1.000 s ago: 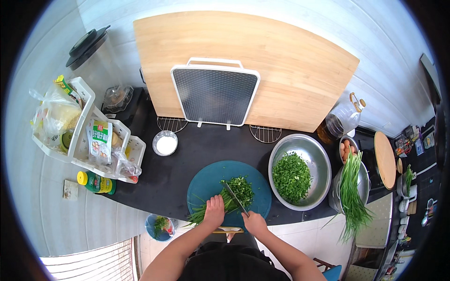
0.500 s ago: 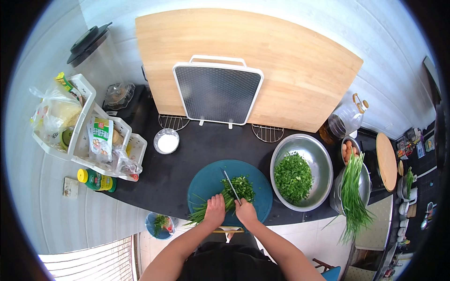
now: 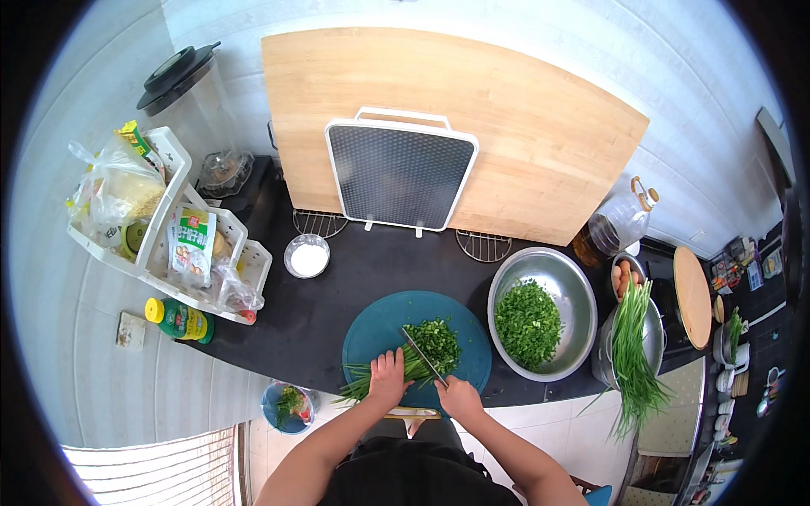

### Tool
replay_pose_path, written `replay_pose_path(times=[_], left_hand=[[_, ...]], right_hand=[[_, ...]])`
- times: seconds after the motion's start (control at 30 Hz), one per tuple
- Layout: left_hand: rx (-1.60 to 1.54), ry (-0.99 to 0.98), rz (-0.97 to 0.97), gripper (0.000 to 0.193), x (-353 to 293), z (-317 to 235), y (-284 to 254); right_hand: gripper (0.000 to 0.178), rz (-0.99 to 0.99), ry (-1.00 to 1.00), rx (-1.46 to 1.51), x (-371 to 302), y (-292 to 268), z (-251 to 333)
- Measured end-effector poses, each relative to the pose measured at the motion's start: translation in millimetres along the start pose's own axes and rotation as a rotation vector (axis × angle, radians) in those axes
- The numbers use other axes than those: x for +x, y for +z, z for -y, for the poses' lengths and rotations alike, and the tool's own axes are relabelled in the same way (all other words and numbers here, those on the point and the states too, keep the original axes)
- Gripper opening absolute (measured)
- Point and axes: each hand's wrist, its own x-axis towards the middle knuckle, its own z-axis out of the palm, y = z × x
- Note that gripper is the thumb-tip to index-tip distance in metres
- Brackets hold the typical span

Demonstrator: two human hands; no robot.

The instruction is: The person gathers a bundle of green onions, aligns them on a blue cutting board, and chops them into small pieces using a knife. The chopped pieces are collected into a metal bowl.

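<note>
A round teal cutting board point(image 3: 371, 325) lies on the black counter in front of me. My left hand point(image 3: 388, 379) presses down on a bunch of long green chives point(image 3: 359, 384), whose ends stick out past the board's near left edge. Gripped in my right hand point(image 3: 459, 396) is a kitchen knife point(image 3: 424, 356), its blade slanting up and left against the cut end of the bunch. A heap of chopped chives point(image 3: 437, 340) lies on the board beyond and right of the blade. The left fingertips are close to the blade.
Right of the board stands a steel bowl point(image 3: 582, 308) with chopped greens. Beyond it are a pot point(image 3: 654, 333) with long chives point(image 3: 633, 354) across it, eggs point(image 3: 624, 277) and an oil jug point(image 3: 620, 219). A small white-filled bowl point(image 3: 306, 256) and a white rack point(image 3: 156, 270) stand left.
My right hand and the knife handle have moved a little right and nearer to me. The blade now slants more and lies lower. The whole view has shifted slightly.
</note>
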Motion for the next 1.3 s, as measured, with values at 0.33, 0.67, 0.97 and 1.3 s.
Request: replay_pose_path(times=[0.33,0.67,0.97,1.3], left_hand=[[0.132,0.11,-0.006,0.078,2,6,9],[0.195,0.169,0.022,0.06,4,8,10],[0.157,0.139,-0.055,0.063,1,7,10],[-0.056,-0.044,0.045,0.095,2,-6,-12]], right_hand=[[0.034,0.155,0.022,-0.052,22,13,7],[0.029,0.266,-0.017,-0.152,75,34,30],[0.031,-0.091,0.002,0.072,80,57,29],[0.034,-0.055,0.084,0.273,23,-13,8]])
